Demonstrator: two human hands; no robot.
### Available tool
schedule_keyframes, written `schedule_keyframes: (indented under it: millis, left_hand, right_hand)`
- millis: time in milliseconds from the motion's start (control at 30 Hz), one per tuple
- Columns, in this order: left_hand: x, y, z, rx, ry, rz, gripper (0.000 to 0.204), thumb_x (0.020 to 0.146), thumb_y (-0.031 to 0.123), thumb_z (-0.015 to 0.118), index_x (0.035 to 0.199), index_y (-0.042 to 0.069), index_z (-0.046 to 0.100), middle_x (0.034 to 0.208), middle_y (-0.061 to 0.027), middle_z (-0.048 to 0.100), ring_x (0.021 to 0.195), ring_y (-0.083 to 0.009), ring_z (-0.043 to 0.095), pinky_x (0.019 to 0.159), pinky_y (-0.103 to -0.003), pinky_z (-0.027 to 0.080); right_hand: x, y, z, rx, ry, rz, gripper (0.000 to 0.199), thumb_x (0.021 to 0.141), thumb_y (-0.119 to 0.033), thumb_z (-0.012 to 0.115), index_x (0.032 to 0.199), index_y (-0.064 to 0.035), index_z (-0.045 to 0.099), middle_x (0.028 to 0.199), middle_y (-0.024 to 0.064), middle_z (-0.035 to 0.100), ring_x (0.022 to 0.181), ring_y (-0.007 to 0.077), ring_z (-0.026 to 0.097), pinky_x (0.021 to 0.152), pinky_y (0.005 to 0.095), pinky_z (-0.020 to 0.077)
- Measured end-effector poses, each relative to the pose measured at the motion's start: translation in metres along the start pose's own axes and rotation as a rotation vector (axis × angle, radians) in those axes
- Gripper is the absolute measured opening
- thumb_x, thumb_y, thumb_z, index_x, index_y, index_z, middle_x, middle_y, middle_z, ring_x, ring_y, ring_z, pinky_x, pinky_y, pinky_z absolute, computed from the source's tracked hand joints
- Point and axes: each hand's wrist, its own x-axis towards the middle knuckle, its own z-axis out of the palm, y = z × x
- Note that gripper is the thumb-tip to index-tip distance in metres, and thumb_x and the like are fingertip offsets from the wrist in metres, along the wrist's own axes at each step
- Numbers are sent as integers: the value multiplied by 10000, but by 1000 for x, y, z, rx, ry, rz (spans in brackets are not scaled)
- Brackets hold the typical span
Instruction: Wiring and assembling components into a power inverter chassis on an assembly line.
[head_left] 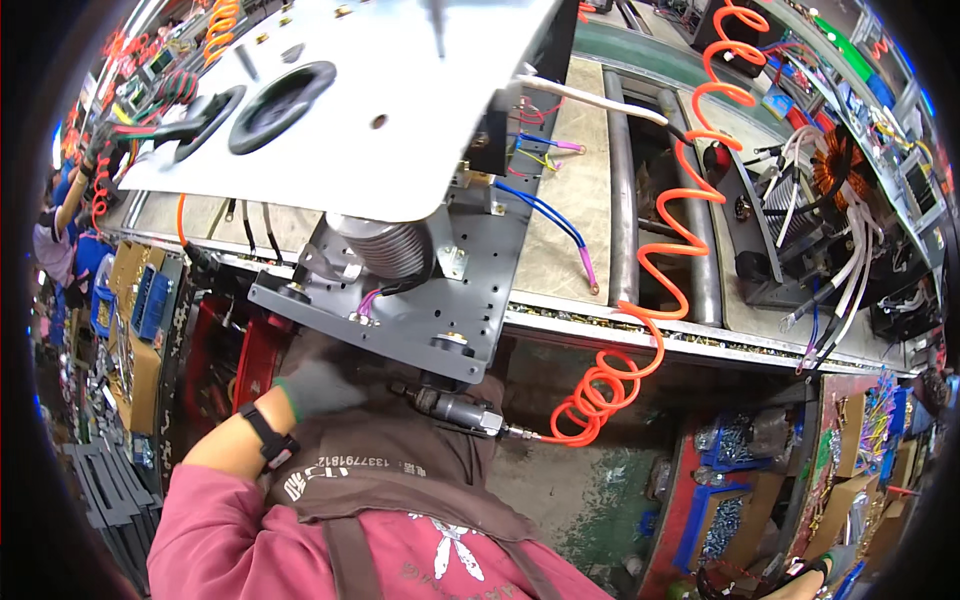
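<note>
Two gloved hands, can't tell if fingers are spread or pinching: left hand [325, 388] blurred just below the grey metal chassis [475, 275] mid-frame, right hand [838, 562] lower right by the parts bins [848, 500]. Chassis looks heavy, stiff; I'd grab its edges, avoid the blue wires [550, 211]. Pale bench [555, 265], scuffed floor [570, 505].

just below the front edge of the worktop [560, 262], the left hand [328, 386] is so blurred that its grip cannot be told, and the tip of the power tool [462, 412] is lost in shadow. out before the front right corner, the right hand [838, 562] is too small to read. the white panel [410, 120], cut off above, hides the ribbed cylinder's [388, 246] top.
</note>
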Motion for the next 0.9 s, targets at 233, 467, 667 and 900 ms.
schedule_keyframes:
  millis: [233, 467, 667, 900]
  left_hand:
    - [51, 18, 35, 1019, -482, 145, 572, 756, 291, 684, 1302, 139, 603, 1125, -160, 692, 1068, -320, 660, 927, -451, 518]
    - [47, 21, 38, 1141, -457, 206, 473, 771, 209, 648, 1242, 161, 638, 1049, -120, 710, 1012, -324, 688, 874, -454, 535]
    - [25, 4, 18, 1051, -245, 355, 434, 831, 151, 595, 1261, 188, 635, 1136, -141, 686, 1041, -347, 677, 916, -467, 522]
    - [-14, -12, -29, 991, -56, 668, 411, 847, 174, 585, 1254, 162, 634, 1211, -162, 648, 1052, -378, 657, 920, -482, 521]
  right_hand:
    - [-19, 8, -68, 372, 157, -55, 267, 996, -219, 563, 1146, -22, 663, 1110, 124, 638, 1066, 250, 592, 918, 391, 488]
    - [-96, -12, -146, 780, 211, -164, 255, 1002, -226, 588, 1143, -29, 670, 1090, 88, 639, 1052, 213, 588, 919, 370, 485]
    - [-237, -162, -177, 1060, -45, -454, 246, 1006, -232, 610, 1139, -36, 676, 1073, 58, 640, 1039, 181, 585, 919, 351, 482]
    - [-428, -384, -187, 966, -286, -978, 201, 897, -34, 679, 1097, -42, 696, 977, 126, 717, 874, 233, 709, 788, 316, 544]
